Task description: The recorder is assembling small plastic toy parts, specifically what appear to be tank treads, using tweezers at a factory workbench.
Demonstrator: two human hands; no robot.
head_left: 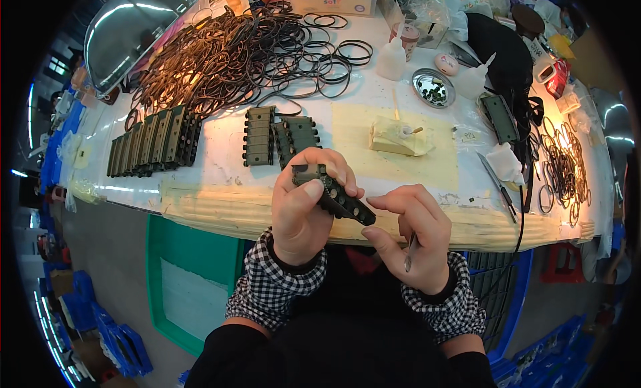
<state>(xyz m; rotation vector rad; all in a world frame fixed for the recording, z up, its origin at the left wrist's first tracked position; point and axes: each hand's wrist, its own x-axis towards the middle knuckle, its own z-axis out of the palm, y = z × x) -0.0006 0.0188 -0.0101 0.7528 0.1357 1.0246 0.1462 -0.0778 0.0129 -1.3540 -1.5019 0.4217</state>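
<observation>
- The left hand [304, 208] has its fingers clenched around a dark green plastic part with round holes [334, 191], held in the air just in front of the desk [220, 201] edge.
- The right hand [410, 238] grips slim metal tweezers [409, 253], index finger stretched toward the part's lower end.
- Matching green parts [277, 137] lie on the desk beyond, beside a heap of black rubber rings [234, 54].

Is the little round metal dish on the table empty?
No, the round metal dish has a cluster of small dark bits lying inside it, next to the white squeeze bottle.
</observation>
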